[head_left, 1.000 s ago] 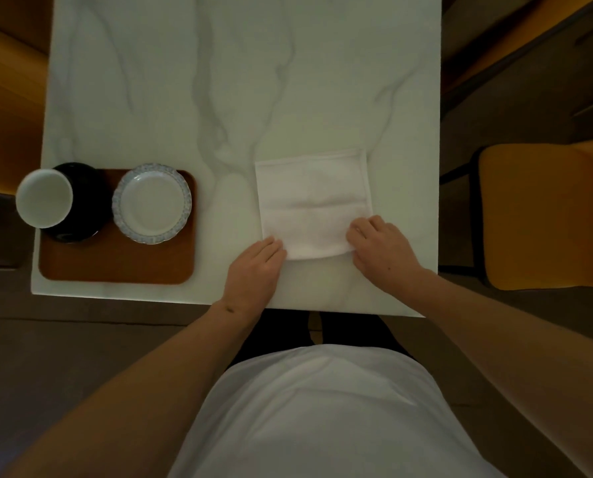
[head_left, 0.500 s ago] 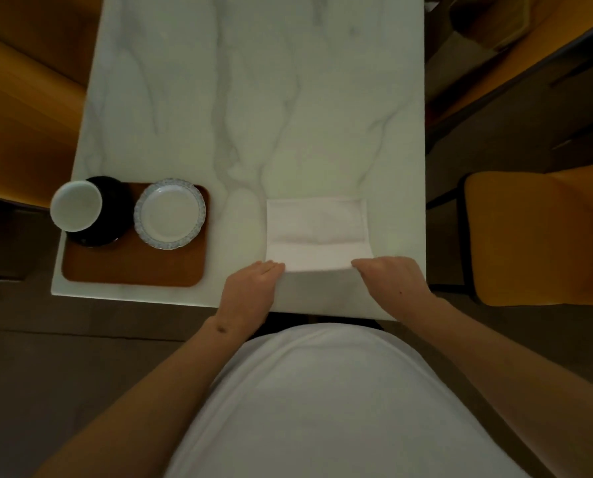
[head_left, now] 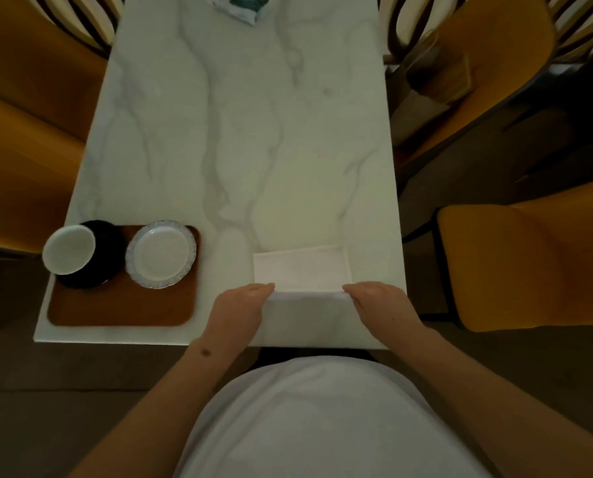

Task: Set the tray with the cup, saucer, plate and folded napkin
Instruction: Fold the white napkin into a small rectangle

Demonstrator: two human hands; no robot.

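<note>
The napkin lay near the marble table's near edge, long axis running left to right, bare marble beyond it. The left hand and right hand pinched its near corners. The tray held the cup, saucer and plate at the table's left corner.

No text, label, brand, number or sign can be read. The only printed thing is a packet at the far edge of the counter, with dark green and white patches on it, cut off by the top of the frame and too blurred to make out any letters. The plate on the tray has a patterned rim, but it bears no writing.
</note>
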